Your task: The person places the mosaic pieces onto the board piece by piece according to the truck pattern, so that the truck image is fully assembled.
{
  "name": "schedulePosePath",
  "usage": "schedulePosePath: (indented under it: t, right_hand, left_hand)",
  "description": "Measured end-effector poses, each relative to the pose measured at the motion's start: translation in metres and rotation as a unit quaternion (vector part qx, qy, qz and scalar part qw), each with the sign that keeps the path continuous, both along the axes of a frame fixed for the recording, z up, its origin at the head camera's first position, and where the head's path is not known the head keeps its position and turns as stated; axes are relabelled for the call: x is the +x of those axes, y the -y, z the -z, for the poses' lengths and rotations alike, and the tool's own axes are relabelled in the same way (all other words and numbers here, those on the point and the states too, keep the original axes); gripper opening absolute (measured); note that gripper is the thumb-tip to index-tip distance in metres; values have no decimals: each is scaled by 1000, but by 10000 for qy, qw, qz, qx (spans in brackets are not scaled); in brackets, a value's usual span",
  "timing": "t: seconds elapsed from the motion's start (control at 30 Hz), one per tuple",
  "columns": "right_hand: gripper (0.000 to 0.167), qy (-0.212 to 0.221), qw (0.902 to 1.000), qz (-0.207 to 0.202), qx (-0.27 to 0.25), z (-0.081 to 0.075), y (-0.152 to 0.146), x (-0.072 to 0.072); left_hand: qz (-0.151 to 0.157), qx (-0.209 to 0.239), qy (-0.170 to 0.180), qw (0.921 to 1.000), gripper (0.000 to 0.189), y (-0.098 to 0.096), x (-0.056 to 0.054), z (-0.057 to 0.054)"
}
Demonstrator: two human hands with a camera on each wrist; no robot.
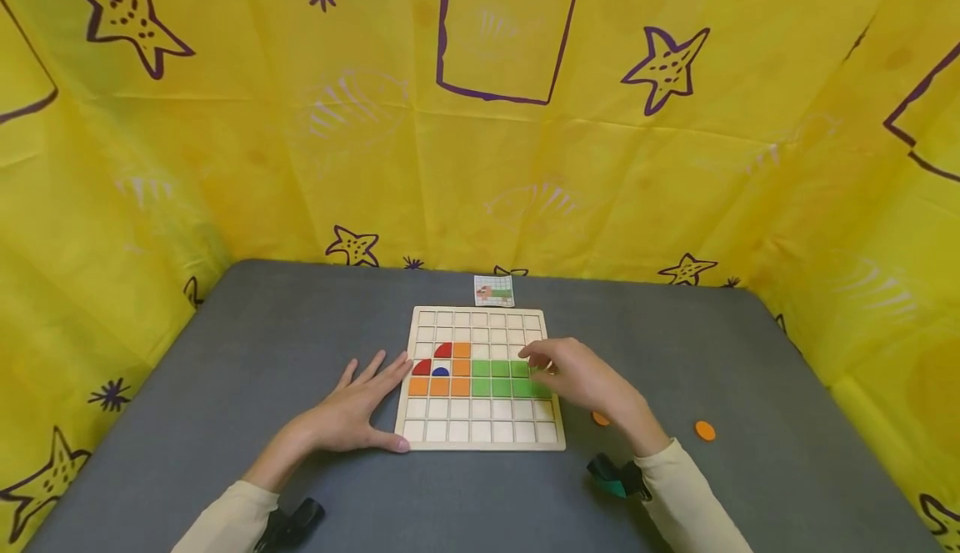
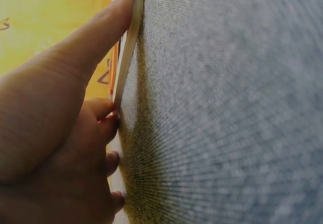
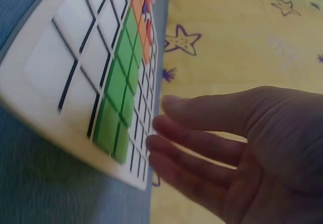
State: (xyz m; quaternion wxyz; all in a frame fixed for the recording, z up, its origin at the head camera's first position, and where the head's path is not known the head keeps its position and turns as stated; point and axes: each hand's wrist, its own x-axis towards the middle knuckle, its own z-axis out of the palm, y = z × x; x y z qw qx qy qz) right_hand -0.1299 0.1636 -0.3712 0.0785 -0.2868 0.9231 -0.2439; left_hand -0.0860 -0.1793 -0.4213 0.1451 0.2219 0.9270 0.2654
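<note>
A wooden grid board point(image 1: 480, 446) lies flat on the grey table. It carries green square tiles point(image 1: 500, 387) in two rows, orange tiles point(image 1: 461, 387), two red quarter-round tiles point(image 1: 422, 368) and a blue half-round tile point(image 1: 441, 372). My left hand point(image 1: 341, 415) rests along the board's left side, fingers spread, fingertips and thumb at its edge. Over the right end of the green rows hovers my right hand point(image 1: 581, 372), its fingers loosely bent with nothing between them. In the right wrist view, the thumb point(image 3: 202, 114) and fingers stand apart beside the green tiles point(image 3: 115, 110).
A small printed card point(image 1: 493, 292) with a coloured grid picture lies behind the board. One orange round piece point(image 1: 704, 430) lies to the right; another orange piece point(image 1: 600, 419) shows partly under the right forearm. Yellow patterned cloth point(image 1: 480, 161) surrounds the table's back and sides.
</note>
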Motion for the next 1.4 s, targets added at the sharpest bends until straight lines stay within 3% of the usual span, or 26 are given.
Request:
schedulePosePath:
  t: [0.37,0.5,0.73,0.9,1.03,1.23,1.4]
  right_hand:
    - [28,-435,9989,130,-144,10,-36,7]
    - [26,-261,9995,60,-160,11,-45,9]
    - [38,524,9977,-423,83,12,-66,9]
    - [40,818,9950,-558,-85,16,-80,9]
    - [35,912,9938,-578,-279,20,-89,11]
    - [41,1038,9917,-572,-503,23,-99,14]
    - [37,953,9918,-535,-657,27,-102,18]
  left_hand:
    - [8,-37,-16,10000,113,0,-1,-1]
    - [-11,-69,1,10000,113,-1,-1,-2]
    - [-48,-141,96,9998,114,-2,-2,-2]
    - [-31,-108,65,9999,114,-2,-2,-2]
    - [-23,-82,41,10000,114,-1,-1,-1]
    - [-17,-22,40,10000,114,-1,-1,-3]
    - [-3,-22,22,10000,115,-2,-1,-5]
